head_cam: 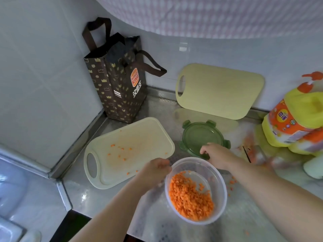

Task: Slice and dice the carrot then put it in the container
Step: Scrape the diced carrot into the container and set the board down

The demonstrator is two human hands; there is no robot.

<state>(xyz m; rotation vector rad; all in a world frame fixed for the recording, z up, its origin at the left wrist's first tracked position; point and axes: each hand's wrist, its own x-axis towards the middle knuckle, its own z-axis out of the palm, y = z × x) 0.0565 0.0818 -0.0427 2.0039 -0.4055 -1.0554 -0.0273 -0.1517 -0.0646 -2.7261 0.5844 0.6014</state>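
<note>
Nearest: clear round plastic container (220, 179), diced orange carrot (188, 198) heaped inside. My left hand (157, 169) grips its far-left rim. Just beyond, my right hand (216, 156) pinches the green round plastic lid (197, 137) at its near edge, fingers curled.

The right hand (218, 156) covers the near edge of the lid (197, 137). Fingertips of the left hand (157, 169) are hidden at the container (219, 173) rim. A thin dark object (246, 154) near the bottle (297, 119) is blurred; the right edge cuts off the bottle.
</note>
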